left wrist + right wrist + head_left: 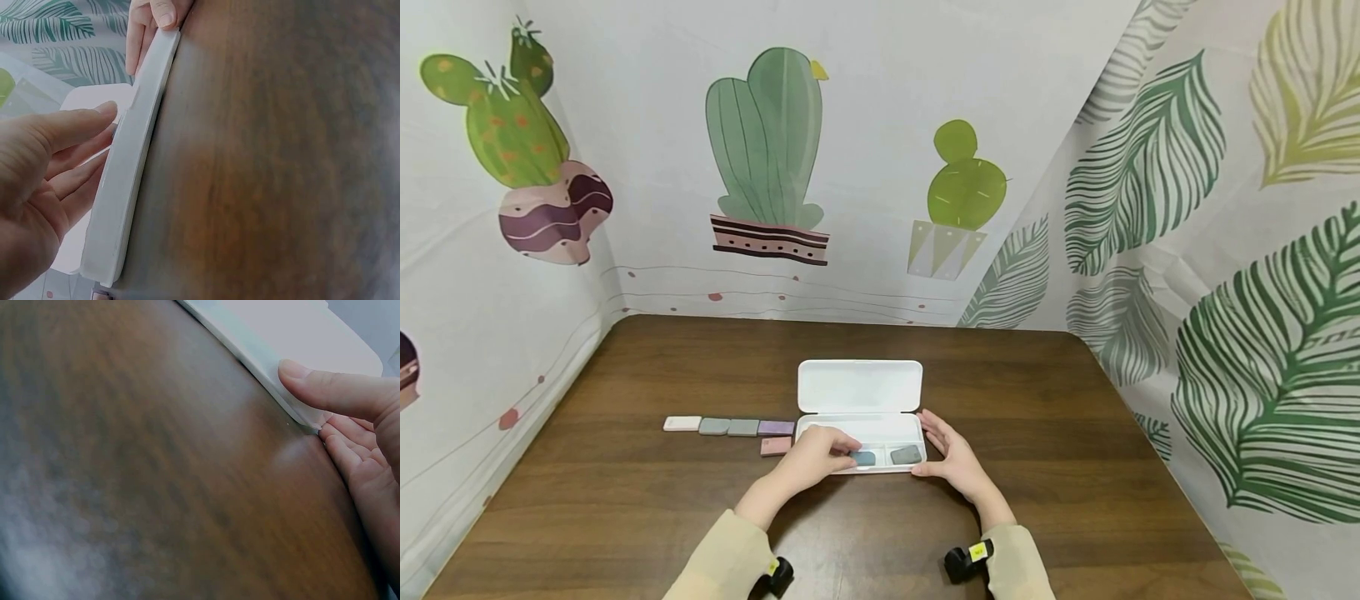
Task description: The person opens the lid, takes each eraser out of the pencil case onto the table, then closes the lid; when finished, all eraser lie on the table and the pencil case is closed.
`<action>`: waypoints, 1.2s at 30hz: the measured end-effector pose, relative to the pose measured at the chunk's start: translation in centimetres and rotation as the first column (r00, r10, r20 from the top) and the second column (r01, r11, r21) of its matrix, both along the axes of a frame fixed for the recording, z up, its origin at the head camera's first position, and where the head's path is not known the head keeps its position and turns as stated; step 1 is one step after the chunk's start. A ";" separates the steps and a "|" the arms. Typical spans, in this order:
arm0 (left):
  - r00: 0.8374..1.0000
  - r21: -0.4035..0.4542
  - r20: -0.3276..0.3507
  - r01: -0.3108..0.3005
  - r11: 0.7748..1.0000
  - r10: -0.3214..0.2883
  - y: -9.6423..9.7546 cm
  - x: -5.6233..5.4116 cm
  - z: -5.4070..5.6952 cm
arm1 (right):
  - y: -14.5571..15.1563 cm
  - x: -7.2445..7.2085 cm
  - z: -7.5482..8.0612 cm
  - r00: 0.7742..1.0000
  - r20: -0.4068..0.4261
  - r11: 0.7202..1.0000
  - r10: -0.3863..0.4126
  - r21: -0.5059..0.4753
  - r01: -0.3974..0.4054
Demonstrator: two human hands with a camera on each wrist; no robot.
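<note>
Near edge: beige sleeves (pixel 726 562), each with a black wrist device (pixel 962 565), reach over the brown table (pixel 1075 467).

Left hand (pixel 816 457): thumb and fingertips at the left end of a blue block (pixel 865 458) in the near part of the white case (pixel 872 429). Seems to pinch it; the left wrist view has the case's near wall hiding all but a dark sliver by the thumb.

Right hand (pixel 952 458): grips the case's right end, thumb on the near corner, fingers along the right side. Grey block (pixel 906 454) lies in the near right compartment, untouched.

Handling, my judgement: block small, light, stiff, perhaps smooth; best taken by its opposite edges. Case likely thin plastic, light, apt to slide, so an end hold suits.

Left of the case, pink block (pixel 776 447); just farther, a row from right to left: purple block (pixel 776 427), two greyish blocks (pixel 743 427), pale block (pixel 682 423). Lid (pixel 860 386) folded back on the far side; beyond, patterned cloth (pixel 880 167).

Between views: only the head view shows the compartments; the right wrist view adds fingers low against the case's end, near the tabletop.
</note>
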State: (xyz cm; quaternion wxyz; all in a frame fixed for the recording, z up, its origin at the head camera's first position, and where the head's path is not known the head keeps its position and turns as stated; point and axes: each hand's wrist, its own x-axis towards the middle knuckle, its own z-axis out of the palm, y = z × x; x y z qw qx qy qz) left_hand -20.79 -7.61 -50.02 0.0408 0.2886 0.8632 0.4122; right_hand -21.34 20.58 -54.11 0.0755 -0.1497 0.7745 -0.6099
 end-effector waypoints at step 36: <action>1.000 -0.018 0.011 0.005 1.000 -0.005 0.5 -0.3 -0.6 | 0.0 -0.1 -0.1 1.000 -0.010 1.000 0.002 0.004 -0.002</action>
